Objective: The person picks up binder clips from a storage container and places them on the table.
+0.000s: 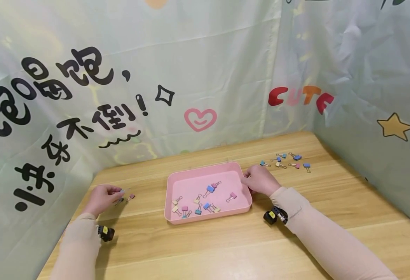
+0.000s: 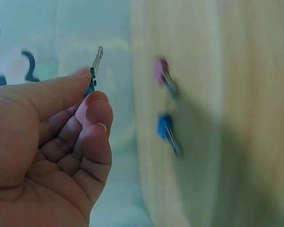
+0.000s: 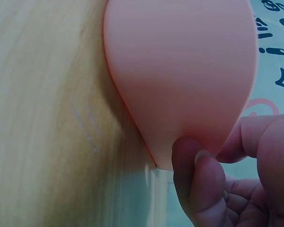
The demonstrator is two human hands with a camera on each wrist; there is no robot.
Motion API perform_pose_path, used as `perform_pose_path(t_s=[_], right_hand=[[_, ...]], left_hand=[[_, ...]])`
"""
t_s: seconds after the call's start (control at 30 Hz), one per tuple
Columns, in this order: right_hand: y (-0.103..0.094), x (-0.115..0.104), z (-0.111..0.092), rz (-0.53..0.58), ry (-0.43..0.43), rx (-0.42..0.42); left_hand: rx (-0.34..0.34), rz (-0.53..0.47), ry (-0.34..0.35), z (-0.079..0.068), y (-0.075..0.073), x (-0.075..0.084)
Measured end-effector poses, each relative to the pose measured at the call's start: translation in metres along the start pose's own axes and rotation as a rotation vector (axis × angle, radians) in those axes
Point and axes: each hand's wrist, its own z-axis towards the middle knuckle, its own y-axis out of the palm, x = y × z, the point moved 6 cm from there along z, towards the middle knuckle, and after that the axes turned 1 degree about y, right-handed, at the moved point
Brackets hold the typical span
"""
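Observation:
My left hand point(image 1: 101, 197) pinches a teal binder clip point(image 2: 92, 84) between thumb and fingertips, its wire handles pointing away from the palm. Below it on the table lie a pink binder clip point(image 2: 161, 71) and a blue binder clip point(image 2: 165, 127). At the right end of the pink tray point(image 1: 208, 168), my right hand point(image 1: 260, 179) grips the side wall, thumb over the rim and fingers against the outside. Inside the tray are several binder clips in blue, pink, yellow and teal, among them a blue one point(image 1: 210, 189) and a pink one point(image 1: 233, 195).
Several more binder clips lie at the table's back right, including a blue clip point(image 1: 297, 157) and a yellow clip point(image 1: 278, 164). Printed cloth point(image 1: 225, 77) walls in the wooden table point(image 1: 205, 249) at the back and both sides.

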Motion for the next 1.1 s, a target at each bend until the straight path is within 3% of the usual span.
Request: perform_pose_path(t_s=[0.33, 0.5, 0.83, 1.1], right_hand=[[0.001, 0.001, 0.001, 0.000, 0.006, -0.005], [0.001, 0.000, 0.000, 0.003, 0.003, -0.002], [0.000, -0.001, -0.001, 0.019, 0.005, -0.004], [-0.001, -0.001, -0.001, 0.002, -0.004, 0.004]], left_hand=[[0.025, 0.028, -0.074, -0.028, -0.008, -0.065], [0.038, 0.055, -0.137, -0.036, -0.009, -0.086], [0.032, 0.081, -0.179, -0.039, -0.008, -0.099], [0.032, 0.076, -0.178, -0.037, -0.010, -0.097]])
